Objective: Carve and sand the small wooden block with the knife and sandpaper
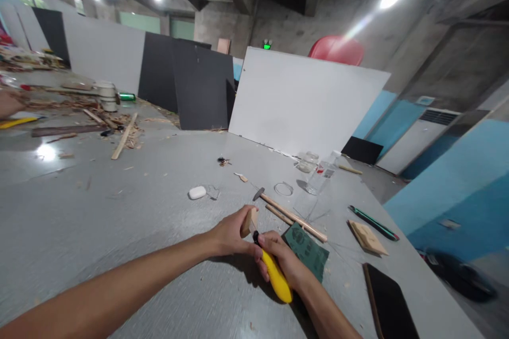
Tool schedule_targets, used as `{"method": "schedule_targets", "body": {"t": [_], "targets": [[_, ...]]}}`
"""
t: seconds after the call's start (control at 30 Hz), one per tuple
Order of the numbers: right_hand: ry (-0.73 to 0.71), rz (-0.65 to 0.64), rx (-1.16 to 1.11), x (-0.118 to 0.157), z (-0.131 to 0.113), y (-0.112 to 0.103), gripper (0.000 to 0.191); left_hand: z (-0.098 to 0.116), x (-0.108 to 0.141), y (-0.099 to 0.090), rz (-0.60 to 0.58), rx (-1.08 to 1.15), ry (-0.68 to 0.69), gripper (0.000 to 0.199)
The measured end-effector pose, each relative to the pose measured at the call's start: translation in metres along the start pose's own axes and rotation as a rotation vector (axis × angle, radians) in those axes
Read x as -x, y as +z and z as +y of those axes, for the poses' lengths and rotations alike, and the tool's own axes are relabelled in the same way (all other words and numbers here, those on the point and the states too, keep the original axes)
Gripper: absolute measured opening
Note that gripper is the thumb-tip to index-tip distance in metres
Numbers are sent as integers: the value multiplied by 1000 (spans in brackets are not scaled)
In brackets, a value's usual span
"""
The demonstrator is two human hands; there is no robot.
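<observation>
My left hand (233, 234) grips a small pale wooden block (249, 221) just above the grey table (119, 212). My right hand (284, 260) holds a yellow-handled knife (276, 275) with its dark tip against the lower edge of the block. Both hands meet near the table's middle front. A dark green sheet of sandpaper (308, 248) lies right beside my right hand.
A small hammer (288, 213) with a wooden handle lies behind the hands, next to a thin stick. A white case (197, 192), a clear plastic bottle (323, 174), a green pen (374, 222), a wooden tile (368, 237) and a black phone (389, 302) lie about. Wood scraps (123, 137) sit far left; another person's hand (8, 103) shows there.
</observation>
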State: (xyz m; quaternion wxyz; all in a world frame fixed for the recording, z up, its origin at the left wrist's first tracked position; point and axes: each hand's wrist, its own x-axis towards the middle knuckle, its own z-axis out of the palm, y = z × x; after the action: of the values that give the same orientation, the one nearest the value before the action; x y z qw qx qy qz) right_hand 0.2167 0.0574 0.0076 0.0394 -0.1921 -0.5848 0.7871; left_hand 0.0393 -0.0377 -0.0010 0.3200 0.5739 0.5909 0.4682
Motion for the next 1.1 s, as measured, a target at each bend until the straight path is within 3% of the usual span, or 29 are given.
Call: {"method": "schedule_targets", "body": {"t": [0.13,0.27,0.43,0.7,0.93,1.1], "targets": [[-4,-31,-14,1,-2,1,56,2,0,0,-34,60,13,101],[9,-74,43,-1,0,3,54,7,4,2,-79,143,28,85],[31,-14,42,-3,5,3,53,9,5,1,-106,47,9,68],[35,54,16,0,-2,7,56,7,0,1,-82,-17,8,65],[-82,194,-55,-4,2,7,56,13,-4,1,-16,-54,-59,58],[-45,208,-73,-6,4,4,58,11,-3,5,9,39,-63,59]]}}
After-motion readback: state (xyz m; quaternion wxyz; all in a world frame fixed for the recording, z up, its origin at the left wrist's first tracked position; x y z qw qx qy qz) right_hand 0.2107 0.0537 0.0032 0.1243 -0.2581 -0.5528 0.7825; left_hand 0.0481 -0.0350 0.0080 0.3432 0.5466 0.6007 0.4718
